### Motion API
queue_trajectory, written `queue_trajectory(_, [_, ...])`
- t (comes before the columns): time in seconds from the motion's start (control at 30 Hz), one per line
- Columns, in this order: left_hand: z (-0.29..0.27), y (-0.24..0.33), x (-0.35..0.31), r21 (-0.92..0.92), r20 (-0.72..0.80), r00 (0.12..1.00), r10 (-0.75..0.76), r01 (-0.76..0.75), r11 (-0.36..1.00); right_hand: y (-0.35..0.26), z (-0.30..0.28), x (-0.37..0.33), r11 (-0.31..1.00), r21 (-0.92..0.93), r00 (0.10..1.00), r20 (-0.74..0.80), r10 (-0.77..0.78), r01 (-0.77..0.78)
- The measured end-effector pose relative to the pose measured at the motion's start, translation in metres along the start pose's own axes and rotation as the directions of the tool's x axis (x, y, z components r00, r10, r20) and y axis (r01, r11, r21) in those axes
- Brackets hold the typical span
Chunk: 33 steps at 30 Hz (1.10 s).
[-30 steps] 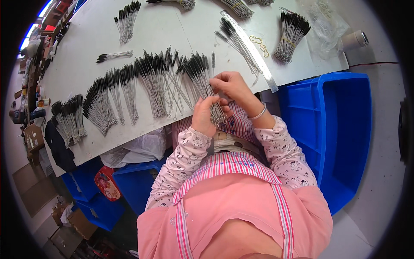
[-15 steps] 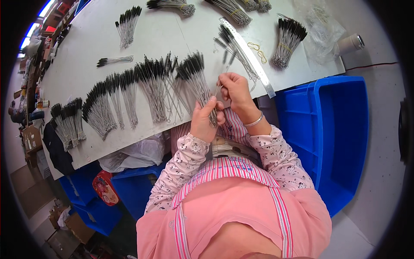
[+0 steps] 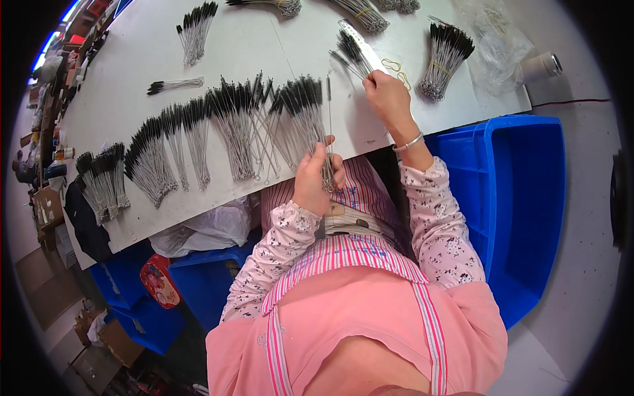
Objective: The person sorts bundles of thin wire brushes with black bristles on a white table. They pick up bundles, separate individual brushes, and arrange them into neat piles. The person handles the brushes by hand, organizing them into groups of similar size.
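While the left hand (image 3: 316, 179) grips a bunch of thin wire brushes (image 3: 325, 142) with its fingers closed round their twisted stems at the near edge of the bench (image 3: 257, 39), the right hand (image 3: 389, 99) reaches farther out, its fingers curled down beside yellow rubber bands (image 3: 395, 67) and a flat metal strip (image 3: 362, 43). More fanned brush bundles (image 3: 198, 142) lie to the left, and a blue bin (image 3: 528, 198) stands at the right.

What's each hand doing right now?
Left hand: closed around a bunch of wire brushes.
Right hand: on the table by the rubber bands; grip can't be told.
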<state>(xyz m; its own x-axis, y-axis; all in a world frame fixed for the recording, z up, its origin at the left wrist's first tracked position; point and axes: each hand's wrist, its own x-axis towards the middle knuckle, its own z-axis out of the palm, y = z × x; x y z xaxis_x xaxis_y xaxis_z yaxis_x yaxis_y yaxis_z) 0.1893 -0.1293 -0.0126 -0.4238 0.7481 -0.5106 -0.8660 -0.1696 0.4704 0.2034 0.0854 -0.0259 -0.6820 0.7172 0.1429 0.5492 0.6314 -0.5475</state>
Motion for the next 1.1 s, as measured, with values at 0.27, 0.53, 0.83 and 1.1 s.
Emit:
queue_trajectory(0.27, [-0.002,-0.006,0.005,0.076,-0.054,0.998,-0.021,0.026,0.997,0.003,0.004,0.0,0.997,-0.024,0.964,-0.253,-0.079,0.075])
queue_trajectory(0.53, [0.0,-0.011,0.006,0.194,-0.121,0.992,0.043,-0.019,0.981,-0.027,0.014,-0.07,0.417,0.72,0.811,0.579,0.081,-0.555])
queue_trajectory(0.83, [0.012,-0.004,0.0,0.114,-0.163,0.987,0.005,0.014,0.993,-0.02,0.019,-0.073,0.128,0.706,0.717,0.678,0.164,-0.697])
queue_trajectory(1.1, [0.02,0.0,0.001,-0.029,-0.14,0.99,0.012,-0.017,0.999,-0.026,0.01,-0.07,-0.045,0.694,0.681,0.715,0.156,-0.718])
